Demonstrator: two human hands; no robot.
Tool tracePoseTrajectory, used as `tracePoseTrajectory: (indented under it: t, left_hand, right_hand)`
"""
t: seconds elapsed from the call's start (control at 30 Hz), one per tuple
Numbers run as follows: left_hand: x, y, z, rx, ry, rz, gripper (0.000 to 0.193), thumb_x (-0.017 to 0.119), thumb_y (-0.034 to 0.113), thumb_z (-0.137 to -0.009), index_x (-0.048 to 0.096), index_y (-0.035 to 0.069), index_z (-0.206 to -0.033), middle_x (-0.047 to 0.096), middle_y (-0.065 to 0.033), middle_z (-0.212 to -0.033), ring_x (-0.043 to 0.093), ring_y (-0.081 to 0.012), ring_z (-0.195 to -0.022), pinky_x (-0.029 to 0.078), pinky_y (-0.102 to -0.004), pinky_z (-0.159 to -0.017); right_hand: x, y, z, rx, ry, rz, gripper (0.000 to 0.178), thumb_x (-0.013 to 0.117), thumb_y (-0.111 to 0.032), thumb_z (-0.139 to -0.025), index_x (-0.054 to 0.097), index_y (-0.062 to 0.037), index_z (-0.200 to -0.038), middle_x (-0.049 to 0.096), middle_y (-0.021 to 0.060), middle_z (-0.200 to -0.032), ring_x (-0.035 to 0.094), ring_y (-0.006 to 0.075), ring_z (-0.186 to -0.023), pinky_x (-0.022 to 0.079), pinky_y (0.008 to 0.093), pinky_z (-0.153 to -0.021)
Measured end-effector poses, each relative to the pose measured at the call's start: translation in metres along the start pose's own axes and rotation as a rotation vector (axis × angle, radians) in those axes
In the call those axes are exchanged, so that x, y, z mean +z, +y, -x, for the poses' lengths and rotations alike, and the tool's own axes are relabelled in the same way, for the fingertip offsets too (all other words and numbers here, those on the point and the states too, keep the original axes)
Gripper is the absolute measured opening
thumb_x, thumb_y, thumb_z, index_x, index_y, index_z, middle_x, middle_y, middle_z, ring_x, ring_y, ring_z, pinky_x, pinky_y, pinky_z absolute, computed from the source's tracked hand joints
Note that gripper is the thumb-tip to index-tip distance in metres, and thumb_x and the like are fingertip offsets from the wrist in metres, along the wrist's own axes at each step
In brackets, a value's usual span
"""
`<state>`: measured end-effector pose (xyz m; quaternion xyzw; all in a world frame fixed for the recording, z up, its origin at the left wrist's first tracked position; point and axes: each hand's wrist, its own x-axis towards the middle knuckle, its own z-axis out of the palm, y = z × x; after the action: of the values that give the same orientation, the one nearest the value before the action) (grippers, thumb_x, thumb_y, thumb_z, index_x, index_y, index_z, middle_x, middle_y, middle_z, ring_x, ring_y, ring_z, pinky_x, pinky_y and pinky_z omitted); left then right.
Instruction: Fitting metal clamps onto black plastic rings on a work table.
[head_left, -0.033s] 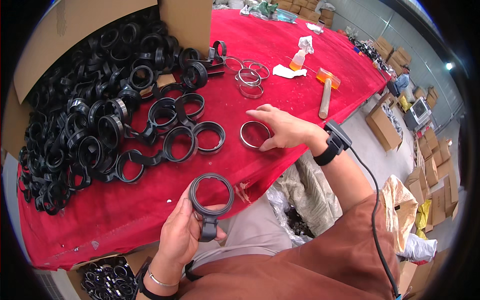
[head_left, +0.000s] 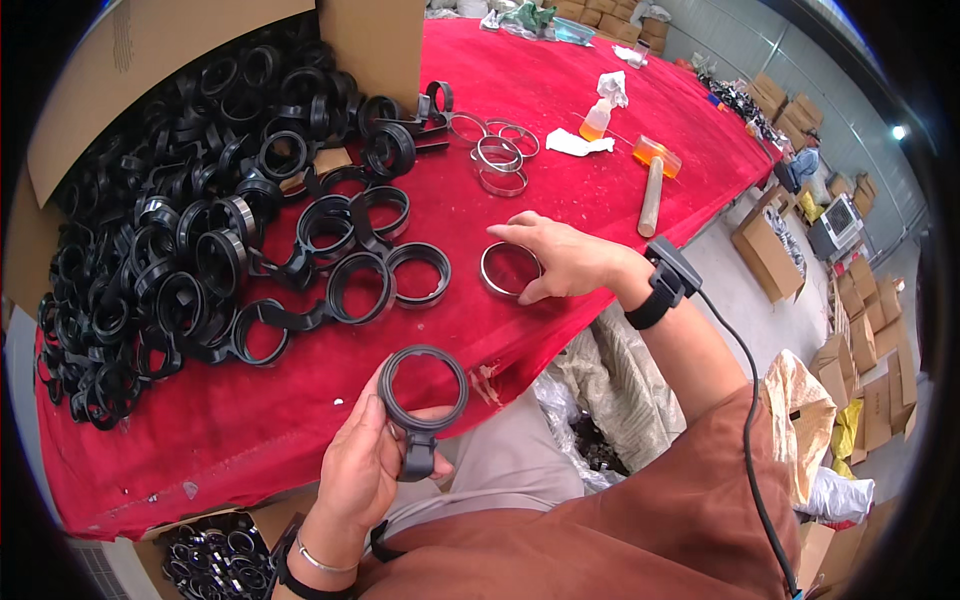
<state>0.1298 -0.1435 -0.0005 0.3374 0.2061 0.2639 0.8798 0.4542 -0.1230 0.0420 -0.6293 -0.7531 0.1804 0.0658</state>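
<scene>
My left hand [head_left: 362, 462] is closed around the stem of a black plastic ring clamp [head_left: 424, 390], its round opening tilted up toward me above the table's near edge. Over the red cloth, my right hand [head_left: 568, 258] has thumb and fingers spread about a thin silver metal ring [head_left: 483, 268] lying flat. The thumb is at the ring's near right rim; whether the fingertips touch the far rim I cannot tell. Several more metal rings [head_left: 503, 184] lie farther back. To their left, black ring clamps [head_left: 362, 290] lie beside a large heap of the same kind.
A wooden-handled mallet [head_left: 651, 198] with an orange head lies at the right, near a small bottle of orange liquid [head_left: 594, 122] and white paper [head_left: 578, 144]. An opened cardboard box [head_left: 372, 55] backs the heap. Below the table, another box of rings [head_left: 215, 560] stands. A cable [head_left: 748, 440] runs from my right wrist.
My right hand's fingers have drawn slightly closer to the metal ring. The left hand and its ring clamp have hardly moved.
</scene>
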Motion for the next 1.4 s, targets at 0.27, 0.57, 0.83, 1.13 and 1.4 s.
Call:
tracePoseTrajectory:
  t: [0.27, 0.57, 0.83, 1.13, 1.4]
  left_hand:
    - [0.005, 0.005, -0.011, 0.103, 0.134, -0.112, 0.049, 0.024, 0.027, -0.103, 0.012, 0.012, -0.149, 0.044, -0.0166, -0.132, 0.054, -0.0299, -0.115, 0.058, -0.0422, -0.076]
    - [0.006, 0.004, -0.009, 0.196, 0.146, -0.239, 0.05, 0.028, 0.024, -0.103, 0.012, 0.015, -0.15, 0.055, -0.0109, -0.122, 0.062, -0.0182, -0.101, 0.057, -0.0334, -0.08]
    - [0.008, 0.002, -0.009, 0.241, 0.155, -0.359, 0.051, 0.033, 0.026, -0.102, 0.017, 0.011, -0.148, 0.061, -0.0171, -0.114, 0.066, -0.0211, -0.088, 0.058, -0.0338, -0.077]
    - [0.016, 0.008, -0.002, 0.324, 0.203, -0.329, 0.052, 0.047, 0.012, -0.098, 0.026, 0.003, -0.144, 0.06, -0.0121, -0.112, 0.061, -0.0131, -0.092, 0.054, -0.0233, -0.065]
    - [0.007, 0.033, -0.011, 0.52, 0.331, -0.668, 0.042, 0.054, 0.014, -0.094, 0.045, -0.002, -0.132, 0.066, -0.0108, -0.095, 0.063, -0.0131, -0.073, 0.053, -0.0248, -0.057]
  right_hand:
    - [-0.005, -0.051, 0.006, -0.084, 0.267, -0.058, 0.071, 0.082, -0.022, -0.061, 0.053, 0.0001, -0.122, 0.059, 0.0175, -0.105, 0.059, 0.032, -0.095, 0.048, 0.0382, -0.085]
    - [0.038, -0.124, 0.013, -0.253, 0.396, -0.398, 0.066, 0.081, -0.019, -0.063, 0.052, 0.0028, -0.119, 0.058, 0.0189, -0.101, 0.06, 0.0342, -0.093, 0.05, 0.0381, -0.08]
    - [0.051, -0.138, 0.014, -0.234, 0.451, -0.383, 0.067, 0.08, -0.016, -0.062, 0.052, 0.0017, -0.12, 0.055, 0.019, -0.108, 0.058, 0.0344, -0.097, 0.049, 0.0385, -0.082]
    - [0.068, -0.132, -0.007, 0.175, 0.355, -1.248, 0.041, 0.042, -0.036, -0.1, 0.058, 0.001, -0.099, 0.055, 0.002, -0.077, 0.052, 0.0095, -0.07, 0.043, 0.0248, -0.061]
    - [0.045, -0.128, -0.04, 0.087, 0.335, -0.894, 0.042, 0.043, -0.033, -0.1, 0.059, 0.0008, -0.081, 0.058, 0.0057, -0.066, 0.05, 0.0114, -0.061, 0.044, 0.0312, -0.056]
